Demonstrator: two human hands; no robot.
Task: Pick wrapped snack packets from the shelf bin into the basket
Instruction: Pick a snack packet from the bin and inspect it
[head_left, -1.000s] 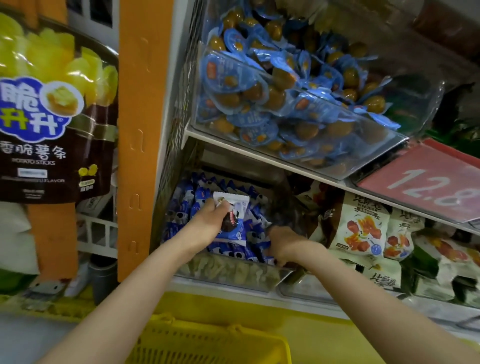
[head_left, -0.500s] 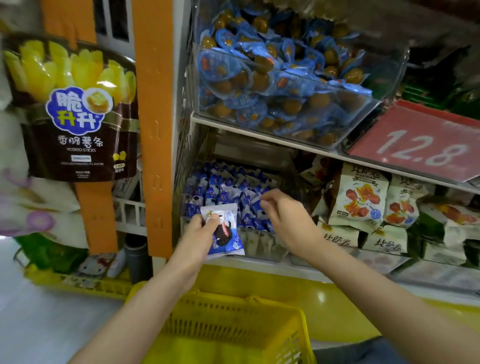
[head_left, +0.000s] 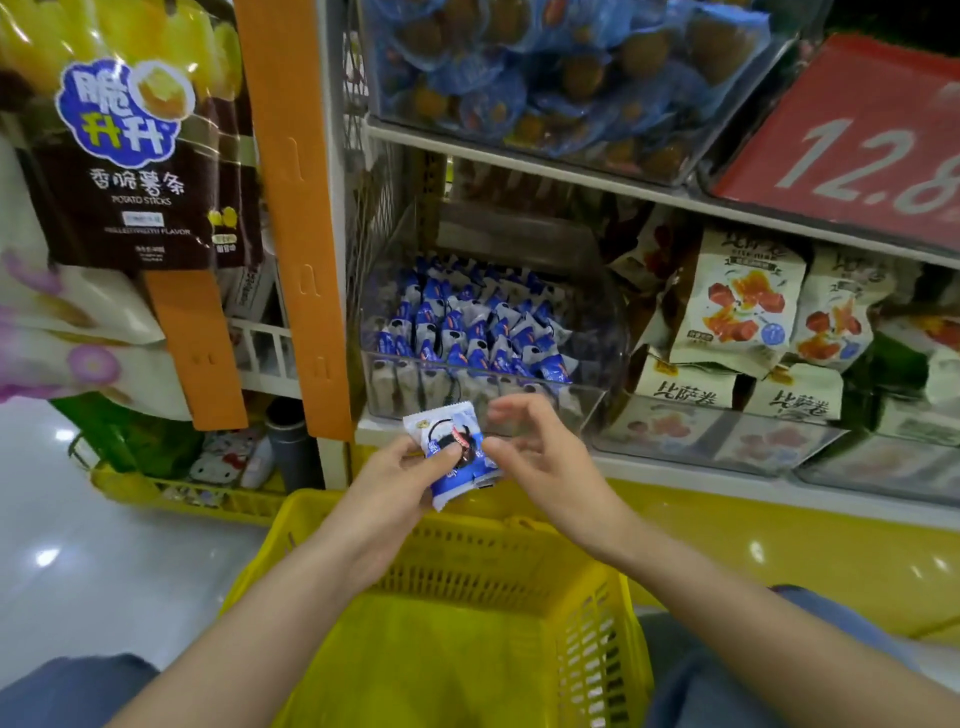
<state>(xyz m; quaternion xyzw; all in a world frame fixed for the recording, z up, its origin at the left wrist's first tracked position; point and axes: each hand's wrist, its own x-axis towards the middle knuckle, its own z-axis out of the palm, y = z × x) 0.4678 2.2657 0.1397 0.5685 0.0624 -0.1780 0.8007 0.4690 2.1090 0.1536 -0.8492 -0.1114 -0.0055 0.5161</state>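
By the shop shelf (head_left: 519, 174), left grip (head_left: 395, 478) holds a packet (head_left: 447, 423) over the basket (head_left: 493, 566); right grip (head_left: 545, 462) wide.

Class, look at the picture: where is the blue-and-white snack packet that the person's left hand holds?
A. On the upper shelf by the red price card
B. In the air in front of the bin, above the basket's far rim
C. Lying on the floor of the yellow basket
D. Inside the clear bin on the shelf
B: the left hand pinches the snack packet in front of the clear bin, above the far rim of the yellow basket.
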